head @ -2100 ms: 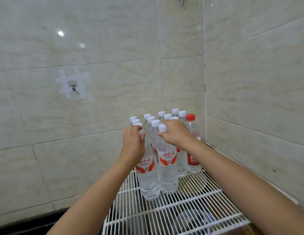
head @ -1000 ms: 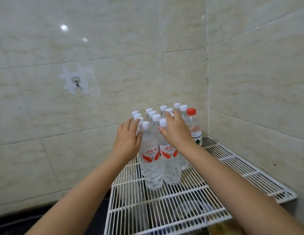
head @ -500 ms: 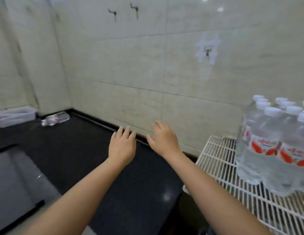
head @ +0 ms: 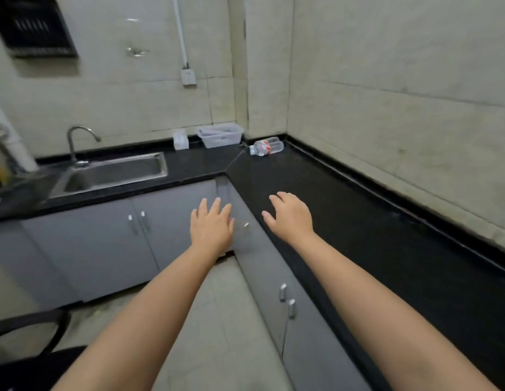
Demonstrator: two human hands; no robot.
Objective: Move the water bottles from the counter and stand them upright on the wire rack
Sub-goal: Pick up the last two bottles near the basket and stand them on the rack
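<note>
Two bare forearms, uncovered from elbow region to wrist, no sleeves in view; left hand [head: 211,228] and right hand [head: 291,216] ungloved, without rings, watch, bands or markings; short, unpainted fingernails [head: 264,213], partly blurred.

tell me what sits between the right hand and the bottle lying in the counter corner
Nothing: in the head view only bare black counter stretches from the right hand to the bottle.
</note>
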